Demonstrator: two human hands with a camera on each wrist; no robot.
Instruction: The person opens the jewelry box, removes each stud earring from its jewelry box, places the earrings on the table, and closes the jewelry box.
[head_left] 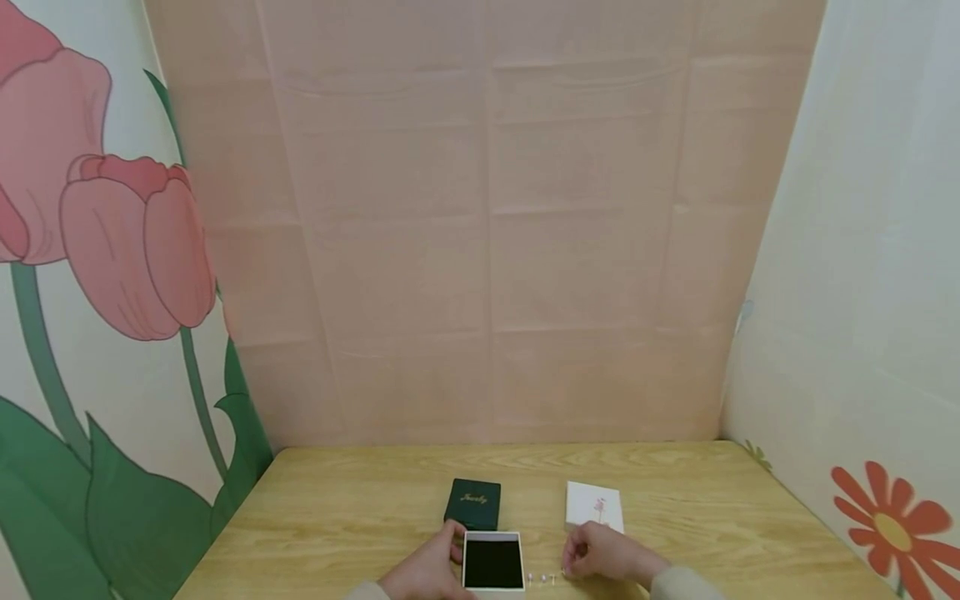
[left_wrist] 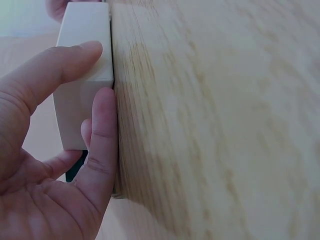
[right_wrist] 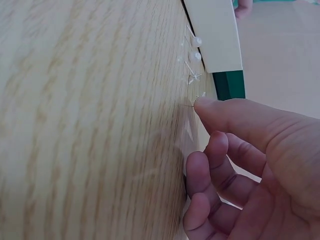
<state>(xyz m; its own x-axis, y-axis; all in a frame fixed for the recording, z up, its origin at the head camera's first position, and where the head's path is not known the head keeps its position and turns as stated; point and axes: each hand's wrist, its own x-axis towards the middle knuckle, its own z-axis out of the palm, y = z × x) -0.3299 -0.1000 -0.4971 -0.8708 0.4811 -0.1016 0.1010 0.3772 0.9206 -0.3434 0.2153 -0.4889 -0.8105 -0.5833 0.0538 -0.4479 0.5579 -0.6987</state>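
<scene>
My left hand (head_left: 429,568) grips the left side of an open white jewelry box (head_left: 498,594), lined in black (head_left: 492,564). In the left wrist view, the thumb lies along one wall of the box (left_wrist: 70,112) and fingers curl around its corner. Right of the box, my right hand (head_left: 606,553) pinches a tiny stud earring (right_wrist: 202,95) at the tabletop, mostly hidden by the thumb tip. Between box and hand, several small earrings lie in a row: pearl studs (right_wrist: 197,42) and a star-shaped stud (right_wrist: 195,77).
Behind the open box stands a dark green box (head_left: 472,500) with gold lettering. A white box (head_left: 592,502) with a red printed design lies just beyond my right hand. The wood-grain table (head_left: 360,500) meets a pink backdrop (head_left: 487,333) and flower-printed side walls.
</scene>
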